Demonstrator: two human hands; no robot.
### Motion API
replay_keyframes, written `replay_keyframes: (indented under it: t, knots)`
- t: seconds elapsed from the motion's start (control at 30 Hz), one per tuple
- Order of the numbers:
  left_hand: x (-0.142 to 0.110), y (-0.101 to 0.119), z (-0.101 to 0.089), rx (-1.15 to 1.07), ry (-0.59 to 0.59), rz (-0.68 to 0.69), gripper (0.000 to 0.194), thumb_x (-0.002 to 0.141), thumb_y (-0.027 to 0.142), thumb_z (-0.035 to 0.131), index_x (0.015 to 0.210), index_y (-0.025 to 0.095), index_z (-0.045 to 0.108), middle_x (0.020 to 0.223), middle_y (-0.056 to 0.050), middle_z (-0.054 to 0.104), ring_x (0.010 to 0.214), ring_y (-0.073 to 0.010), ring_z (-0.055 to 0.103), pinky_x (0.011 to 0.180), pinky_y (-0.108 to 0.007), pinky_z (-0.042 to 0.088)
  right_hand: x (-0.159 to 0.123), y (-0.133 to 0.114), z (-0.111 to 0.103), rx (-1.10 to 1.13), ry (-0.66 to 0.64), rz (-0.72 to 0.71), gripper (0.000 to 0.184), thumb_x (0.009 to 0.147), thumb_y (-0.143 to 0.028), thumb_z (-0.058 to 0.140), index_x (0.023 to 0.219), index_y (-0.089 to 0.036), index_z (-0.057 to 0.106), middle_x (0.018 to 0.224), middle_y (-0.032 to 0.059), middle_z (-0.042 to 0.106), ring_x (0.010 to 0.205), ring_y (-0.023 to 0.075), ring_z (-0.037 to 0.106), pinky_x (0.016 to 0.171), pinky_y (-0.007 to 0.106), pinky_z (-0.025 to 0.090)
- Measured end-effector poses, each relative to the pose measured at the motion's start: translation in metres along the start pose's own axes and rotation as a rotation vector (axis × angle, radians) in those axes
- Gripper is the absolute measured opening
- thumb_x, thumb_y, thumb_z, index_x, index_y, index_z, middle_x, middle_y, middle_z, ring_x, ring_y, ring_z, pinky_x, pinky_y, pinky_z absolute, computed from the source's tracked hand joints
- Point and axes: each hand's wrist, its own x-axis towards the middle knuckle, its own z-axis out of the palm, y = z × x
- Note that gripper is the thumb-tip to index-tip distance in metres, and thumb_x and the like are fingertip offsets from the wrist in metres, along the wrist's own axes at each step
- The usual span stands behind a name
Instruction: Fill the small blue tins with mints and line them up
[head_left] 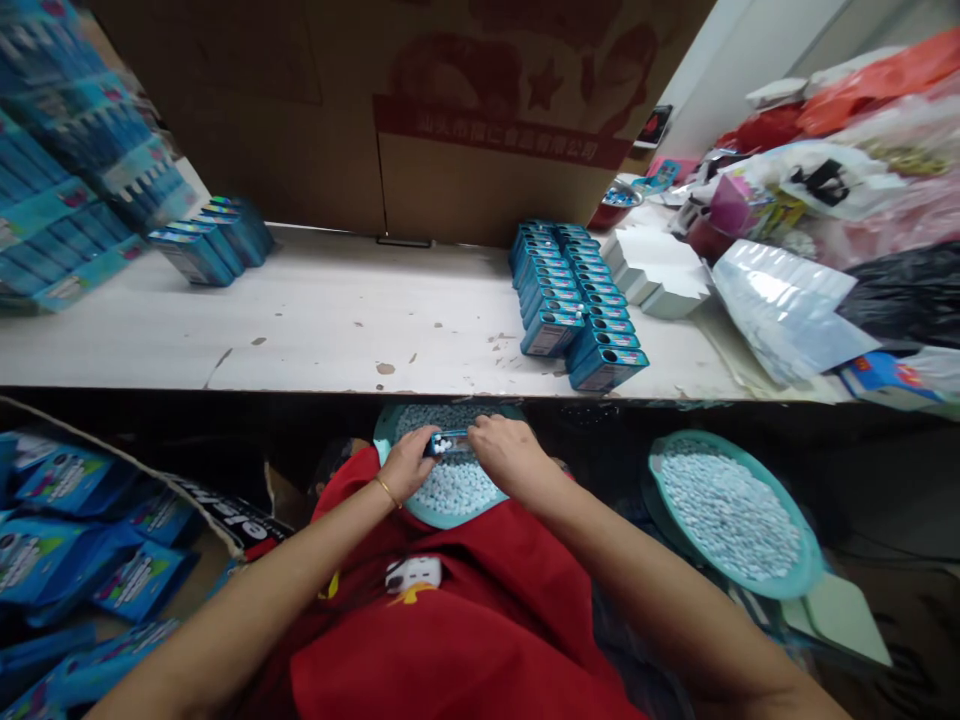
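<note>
My left hand [407, 464] is closed around one end of a small blue box [450, 442], which lies sideways above a turquoise basin [442, 518] in my lap. White pellets show inside the box's opening near my left fingers. My right hand [510, 452] is closed at the other end of the box, its fingertips bent over that end; whether they also pinch pellets is hidden. Loose pale pellets [454, 488] fill the basin below both hands.
Two rows of blue boxes [551, 330] stand on the white table [337, 320], near white cartons [656, 270]. More boxes [214, 240] are at left. A second pellet-filled basin [806, 570] sits at right. A large cardboard box [480, 190] stands behind; blue bags [56, 540] lie lower left.
</note>
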Motion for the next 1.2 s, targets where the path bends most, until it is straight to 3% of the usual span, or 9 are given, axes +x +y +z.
replay_keyframes:
  t: [0.17, 0.3, 0.47, 0.57, 0.7, 0.87, 1.0, 1.1, 1.2]
  knots:
    - [-0.006, -0.012, 0.003, -0.068, 0.092, -0.081, 0.034, 0.071, 0.019, 0.048, 0.105, 0.016, 0.045, 0.101, -0.008, 0.054, 0.093, -0.0191, 0.05, 0.085, -0.034, 0.038, -0.01, 0.028, 0.016, 0.061, 0.053, 0.077, 0.031, 0.081, -0.014, 0.032, 0.101, -0.021, 0.055, 0.09, 0.0056, 0.056, 0.083, 0.0141, 0.051, 0.064, 0.021, 0.038]
    - [-0.019, -0.019, 0.001, -0.143, 0.239, -0.206, 0.034, 0.074, 0.026, 0.048, 0.106, 0.016, 0.043, 0.1, -0.007, 0.054, 0.091, -0.0174, 0.052, 0.081, -0.03, 0.04, 0.01, 0.049, 0.08, 0.162, 0.002, 0.231, 0.036, 0.081, -0.012, 0.031, 0.109, -0.023, 0.052, 0.099, 0.0057, 0.055, 0.089, 0.0141, 0.052, 0.07, 0.021, 0.037]
    - [-0.027, -0.021, 0.0, -0.177, 0.314, -0.24, 0.036, 0.074, 0.031, 0.05, 0.106, 0.017, 0.043, 0.098, -0.006, 0.055, 0.087, -0.0164, 0.053, 0.078, -0.028, 0.041, 0.047, 0.01, 0.161, 0.281, -0.195, 0.238, 0.033, 0.078, -0.009, 0.033, 0.095, -0.014, 0.06, 0.096, 0.0124, 0.059, 0.088, 0.0169, 0.054, 0.071, 0.024, 0.039]
    - [-0.025, -0.021, -0.003, -0.169, 0.33, -0.231, 0.035, 0.073, 0.031, 0.051, 0.105, 0.018, 0.044, 0.096, -0.005, 0.055, 0.085, -0.0161, 0.053, 0.077, -0.028, 0.041, 0.055, -0.008, 0.183, 0.367, -0.223, 0.149, 0.032, 0.076, -0.01, 0.037, 0.096, -0.017, 0.062, 0.096, 0.0101, 0.061, 0.089, 0.017, 0.055, 0.073, 0.023, 0.039]
    - [-0.02, -0.022, -0.006, -0.177, 0.333, -0.227, 0.035, 0.072, 0.032, 0.052, 0.103, 0.018, 0.045, 0.094, -0.005, 0.056, 0.084, -0.0159, 0.054, 0.075, -0.028, 0.042, 0.054, 0.007, 0.194, 0.511, -0.25, 0.043, 0.038, 0.067, -0.005, 0.044, 0.095, -0.022, 0.064, 0.096, 0.0021, 0.064, 0.09, 0.0142, 0.056, 0.075, 0.019, 0.039]
    - [-0.016, -0.024, -0.006, -0.179, 0.351, -0.198, 0.036, 0.071, 0.031, 0.053, 0.103, 0.018, 0.045, 0.094, -0.005, 0.056, 0.085, -0.0162, 0.054, 0.076, -0.029, 0.042, 0.039, 0.04, 0.18, 0.686, -0.209, 0.021, 0.038, 0.068, -0.008, 0.043, 0.097, -0.018, 0.064, 0.085, 0.0005, 0.067, 0.075, 0.0125, 0.058, 0.065, 0.018, 0.041]
    - [-0.014, -0.026, -0.003, -0.148, 0.326, -0.18, 0.034, 0.072, 0.026, 0.052, 0.104, 0.017, 0.046, 0.097, -0.006, 0.056, 0.089, -0.0174, 0.053, 0.08, -0.031, 0.041, 0.022, 0.055, 0.132, 0.858, -0.107, -0.026, 0.036, 0.067, -0.009, 0.042, 0.094, -0.016, 0.065, 0.076, 0.0017, 0.065, 0.066, 0.0117, 0.056, 0.059, 0.019, 0.039]
    - [-0.013, -0.027, 0.001, -0.093, 0.291, -0.143, 0.034, 0.07, 0.021, 0.051, 0.104, 0.017, 0.047, 0.101, -0.007, 0.056, 0.094, -0.019, 0.051, 0.084, -0.033, 0.04, 0.016, 0.054, 0.087, 0.768, -0.049, -0.081, 0.033, 0.071, -0.012, 0.041, 0.092, -0.018, 0.065, 0.076, 0.0019, 0.064, 0.069, 0.0119, 0.055, 0.061, 0.019, 0.038]
    - [-0.014, -0.025, 0.005, -0.033, 0.271, -0.118, 0.037, 0.07, 0.017, 0.049, 0.106, 0.016, 0.047, 0.103, -0.008, 0.055, 0.096, -0.0201, 0.05, 0.086, -0.034, 0.039, 0.019, 0.04, 0.051, 0.489, -0.016, -0.057, 0.031, 0.072, -0.012, 0.04, 0.086, -0.022, 0.065, 0.082, 0.0034, 0.065, 0.078, 0.0148, 0.056, 0.064, 0.021, 0.037]
